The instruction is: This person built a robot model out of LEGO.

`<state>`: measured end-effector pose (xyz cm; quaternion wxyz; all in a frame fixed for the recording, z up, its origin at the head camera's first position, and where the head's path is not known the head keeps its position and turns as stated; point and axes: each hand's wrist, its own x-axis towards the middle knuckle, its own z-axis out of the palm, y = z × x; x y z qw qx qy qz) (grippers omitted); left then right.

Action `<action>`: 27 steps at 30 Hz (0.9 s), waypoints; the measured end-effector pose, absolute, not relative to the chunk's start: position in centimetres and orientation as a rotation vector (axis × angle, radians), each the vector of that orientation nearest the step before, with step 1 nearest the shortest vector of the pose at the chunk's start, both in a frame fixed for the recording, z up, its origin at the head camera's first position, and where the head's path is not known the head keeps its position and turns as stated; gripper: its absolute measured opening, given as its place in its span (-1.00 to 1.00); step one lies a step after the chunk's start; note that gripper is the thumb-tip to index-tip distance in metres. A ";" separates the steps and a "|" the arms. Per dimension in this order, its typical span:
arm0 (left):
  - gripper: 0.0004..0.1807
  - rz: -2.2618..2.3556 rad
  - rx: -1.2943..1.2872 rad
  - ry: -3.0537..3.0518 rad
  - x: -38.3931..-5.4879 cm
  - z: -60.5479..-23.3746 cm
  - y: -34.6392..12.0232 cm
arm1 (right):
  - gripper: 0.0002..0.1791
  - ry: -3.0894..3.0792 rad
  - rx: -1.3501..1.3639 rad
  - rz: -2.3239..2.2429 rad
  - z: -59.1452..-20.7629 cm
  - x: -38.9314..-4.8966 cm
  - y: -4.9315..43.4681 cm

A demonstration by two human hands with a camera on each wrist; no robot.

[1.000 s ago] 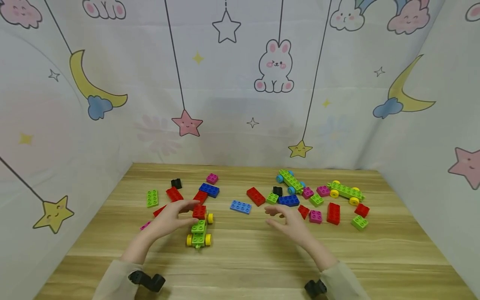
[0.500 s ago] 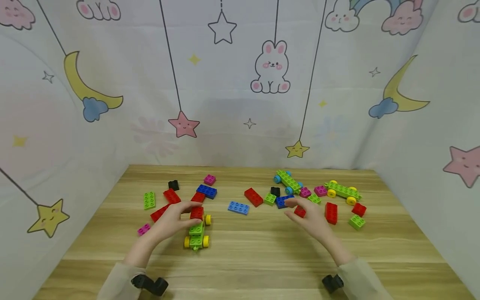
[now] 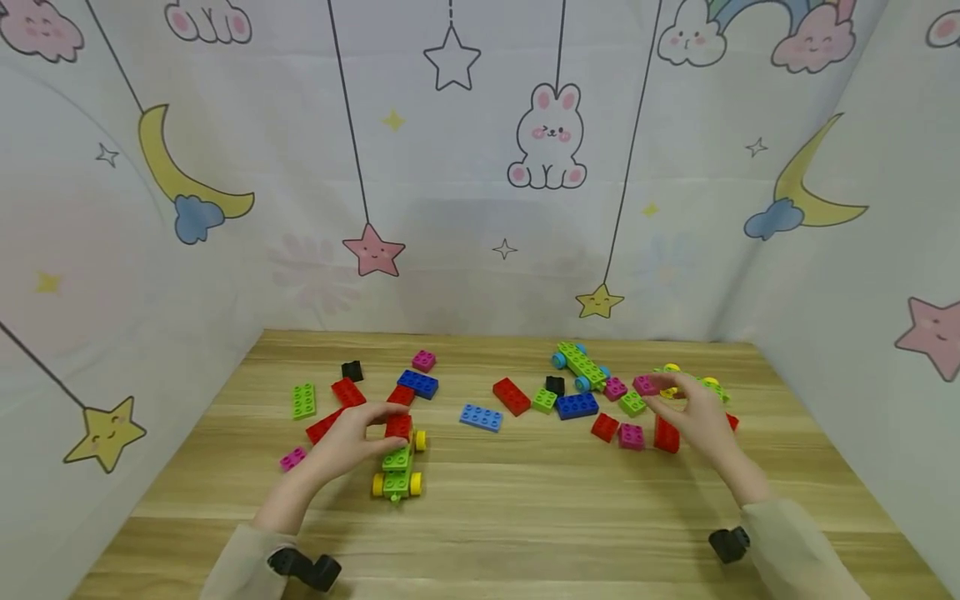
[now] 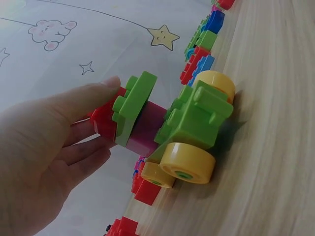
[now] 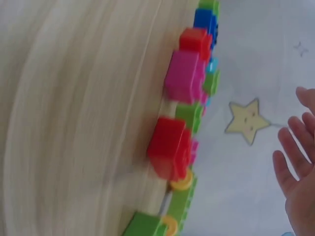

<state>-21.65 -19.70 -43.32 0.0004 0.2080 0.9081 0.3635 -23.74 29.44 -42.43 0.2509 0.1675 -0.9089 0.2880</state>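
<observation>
Just to the near left of the light blue brick (image 3: 481, 417) stood the green toy car (image 3: 396, 482), wheels down on the wooden table (image 3: 510, 521), and the left hand (image 3: 351, 442) had it right at the top, thumb on one side and fingers on the other, pinching the red block (image 3: 398, 427) that crowned the stack! The left wrist view laid out the layers beautifully: that red block first, then a green plate (image 4: 138, 103), then a magenta brick (image 4: 147, 130), then the green base (image 4: 194, 118) on its yellow wheels (image 4: 189, 160). And away to the right of the light blue brick, there was the right hand (image 3: 693, 414), released, fingers loose and parted, hovering over the scatter! A pink brick (image 3: 643, 384) sat right by its fingertips in the head view, though whether they touched could not be told. Partly covered by that hand, also well right of the light blue brick, lay a long red brick (image 3: 665, 436) and a yellow-wheeled base (image 3: 716, 389). Behind and right of the light blue brick came a blue-wheeled base (image 3: 581, 367), and a dark blue brick (image 3: 577, 406) lay to its right, nearer than that base.
</observation>
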 end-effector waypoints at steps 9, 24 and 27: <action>-0.52 1.119 0.648 2.861 -21.7 -43.2 -19.7 | -0.54 -2.529 0.362 0.756 -42.2 -25.0 33.1; -0.54 1.152 0.629 2.844 -21.7 -43.1 -19.6 | -0.43 -2.765 0.284 0.733 -42.0 -27.1 36.9; -0.55 1.155 0.625 2.838 -21.7 -43.1 -19.6 | -0.41 -2.830 0.276 0.725 -41.9 -27.7 37.6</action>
